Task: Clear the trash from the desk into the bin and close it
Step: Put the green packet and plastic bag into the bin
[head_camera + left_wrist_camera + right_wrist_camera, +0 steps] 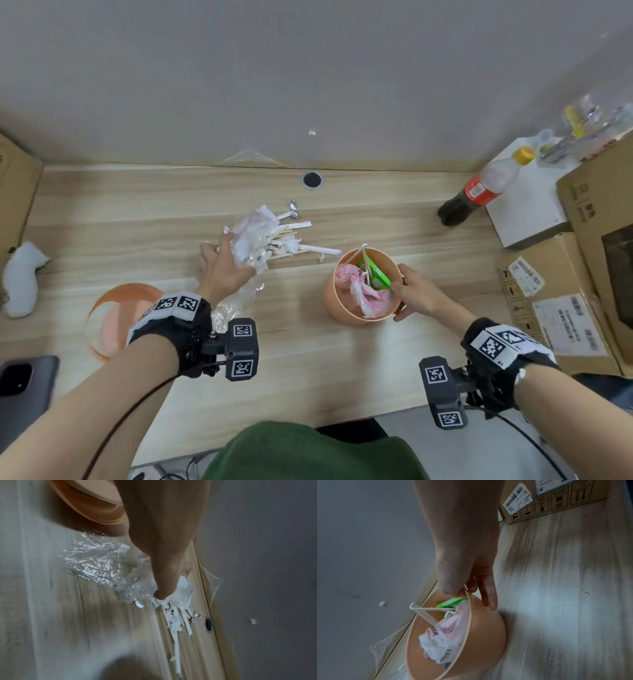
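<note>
A small orange bin [346, 310] [481, 632] stands on the desk right of centre, holding a pink tissue pack, a green carton [375, 275] [452, 602] and sticks. My right hand [409, 294] [467, 574] grips its rim, thumb inside and fingers outside. At the desk's middle lies a pile of white paper wrappers, sticks and foil [274, 233] [176, 616]. My left hand [226, 263] [164, 566] grips a bunch of white paper and clear plastic [248, 240] [137, 588] at the pile's left end. The orange bin lid [116, 320] [96, 503] lies at the front left.
A cola bottle [479, 192] stands at the back right beside cardboard boxes [561, 301] [556, 500]. A phone [24, 380] lies at the front left edge and a white plush toy [20, 274] at the far left. A cable hole [311, 180] sits near the wall.
</note>
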### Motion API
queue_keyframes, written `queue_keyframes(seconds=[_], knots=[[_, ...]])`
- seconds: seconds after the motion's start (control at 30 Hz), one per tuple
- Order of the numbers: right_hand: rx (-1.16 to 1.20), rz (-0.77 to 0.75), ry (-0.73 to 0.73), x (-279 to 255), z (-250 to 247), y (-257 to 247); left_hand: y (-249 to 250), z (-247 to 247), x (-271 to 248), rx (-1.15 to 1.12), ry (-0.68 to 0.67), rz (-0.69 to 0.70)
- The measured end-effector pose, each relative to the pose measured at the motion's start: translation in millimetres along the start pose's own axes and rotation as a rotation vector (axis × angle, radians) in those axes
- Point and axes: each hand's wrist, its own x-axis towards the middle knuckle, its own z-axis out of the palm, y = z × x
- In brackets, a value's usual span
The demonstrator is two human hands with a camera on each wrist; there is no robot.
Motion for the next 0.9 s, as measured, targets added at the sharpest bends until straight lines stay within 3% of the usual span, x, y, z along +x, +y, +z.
queue_keyframes(seconds=[0.07, 0.3, 0.43, 0.53, 0.6, 0.67, 0.77, 0.83, 0.9], knots=[[0.012, 0.011, 0.007, -3, 2, 4, -10, 7, -4, 0.195, -0.083, 0.006], [0.037, 0.026, 0.017, -10, 12, 9, -26, 11, -10, 0.301, -0.137, 0.127], [0.034, 0.031, -0.012, -13, 13, 9, -5, -8, -14, 0.174, -0.082, 0.138], [0.013, 0.023, -0.051, -16, 10, 8, 30, -30, -26, 0.017, 0.030, 0.197], [0.003, 0.018, -0.060, -15, 8, 6, 56, -46, -34, -0.098, 0.036, 0.226], [0.010, 0.016, -0.073, -14, 8, 6, 85, -58, -43, -0.183, -0.061, 0.291], [0.018, 0.003, -0.095, -14, 8, 5, 121, -69, -59, -0.279, -0.387, 0.391], [0.020, -0.015, -0.106, -13, 7, 3, 137, -69, -68, -0.265, -0.644, 0.363], [0.023, -0.031, -0.112, -12, 6, 1, 153, -59, -78, -0.154, -0.773, 0.333]])
